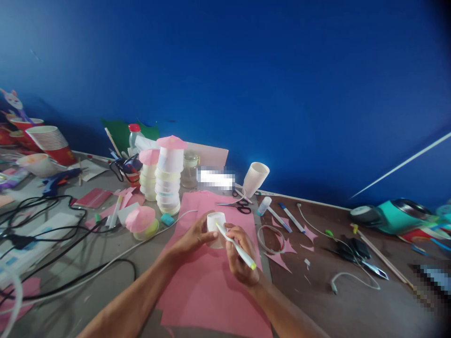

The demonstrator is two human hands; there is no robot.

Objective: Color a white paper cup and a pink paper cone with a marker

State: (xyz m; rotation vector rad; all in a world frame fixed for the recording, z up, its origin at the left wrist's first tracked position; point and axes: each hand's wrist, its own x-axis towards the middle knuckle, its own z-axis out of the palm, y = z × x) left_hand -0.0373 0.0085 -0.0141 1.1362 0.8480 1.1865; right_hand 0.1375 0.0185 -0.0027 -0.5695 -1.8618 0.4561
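Note:
My left hand [199, 234] is closed round a small white paper cup [215, 223], holding it above a pink paper sheet [211, 295]. Between the fingers and thumb of my right hand [241, 253] is a white marker [240, 253] with a yellow-green end. The marker's upper end lies over the cup's right side; whether it touches the cup, I cannot tell. Black-handled scissors [241, 206] rest on the sheet just beyond the cup. Towers of stacked cups with pink tops [168, 178] stand to the left.
A tall white cup [256, 178] leans near the blue wall. Glue stick [264, 205], blue-white pens [292, 218] and pink scraps [287, 246] lie right. On the left are black cables [45, 199], a glue gun [59, 180] and a pink-topped cup [141, 223].

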